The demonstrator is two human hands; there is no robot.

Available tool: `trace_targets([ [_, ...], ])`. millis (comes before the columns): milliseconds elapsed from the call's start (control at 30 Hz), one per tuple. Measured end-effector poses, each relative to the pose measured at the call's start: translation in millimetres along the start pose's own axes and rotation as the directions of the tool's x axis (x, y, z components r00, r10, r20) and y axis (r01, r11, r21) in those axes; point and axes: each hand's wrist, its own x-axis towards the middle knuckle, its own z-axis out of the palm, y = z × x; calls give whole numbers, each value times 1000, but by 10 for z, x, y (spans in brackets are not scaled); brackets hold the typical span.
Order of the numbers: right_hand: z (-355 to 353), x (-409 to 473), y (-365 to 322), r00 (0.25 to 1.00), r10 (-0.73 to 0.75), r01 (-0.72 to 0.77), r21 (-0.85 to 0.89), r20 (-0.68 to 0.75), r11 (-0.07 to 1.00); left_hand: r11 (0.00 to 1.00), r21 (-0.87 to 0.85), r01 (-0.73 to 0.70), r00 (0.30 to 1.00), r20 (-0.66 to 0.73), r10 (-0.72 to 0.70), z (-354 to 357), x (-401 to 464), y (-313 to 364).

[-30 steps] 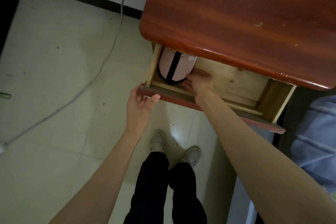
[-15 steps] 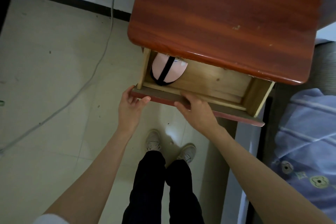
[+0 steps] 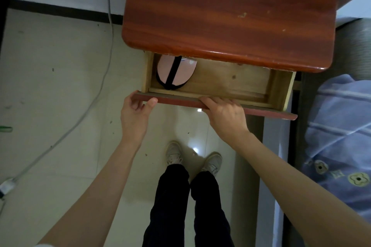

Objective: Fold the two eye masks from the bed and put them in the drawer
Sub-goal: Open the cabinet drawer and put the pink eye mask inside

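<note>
A folded pink eye mask (image 3: 181, 74) with a black strap and black edging lies in the left end of the open wooden drawer (image 3: 230, 80), partly under the nightstand's top. A second mask cannot be told apart from it. My left hand (image 3: 135, 114) holds the left end of the drawer's red front panel (image 3: 180, 102), thumb over its top edge. My right hand (image 3: 225, 115) grips the same panel near its middle, fingers curled over the rim.
The red-brown nightstand top (image 3: 230, 12) overhangs the drawer. A bed with a blue striped cover (image 3: 339, 138) is at the right. A grey cable (image 3: 100, 78) runs across the tiled floor to a plug (image 3: 7, 185). My legs and shoes (image 3: 192, 158) stand below the drawer.
My right hand has come out of the drawer, leaving the mask inside, and now grips the front panel. The drawer looks slightly further in under the top.
</note>
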Motion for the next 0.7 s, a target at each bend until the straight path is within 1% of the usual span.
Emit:
trace_targets([
  [100,-13,-15,2,1000,-12,12,0,-5,1000,1000,20,19,1000,16,-19,4,-18,21],
  [167,24,-31,-11,1000,7,-7,23,0,1000,998,53,26,999,46,-28,-11,-3,8],
  [267,123,-36,-11,998,43,-44,29,35,999,992,113,51,995,77,-60,-30,27,-23],
  [467,131,-24,34,994,56,-58,20,90,998,975,206,82,988,111,-107,-52,55,-45],
  [600,-6,-175,49,991,88,-94,57,100,994,930,354,101,975,149,-163,-54,71,56],
  [700,-195,-405,-1,992,72,-77,50,108,996,859,503,97,960,179,-214,-97,-7,223],
])
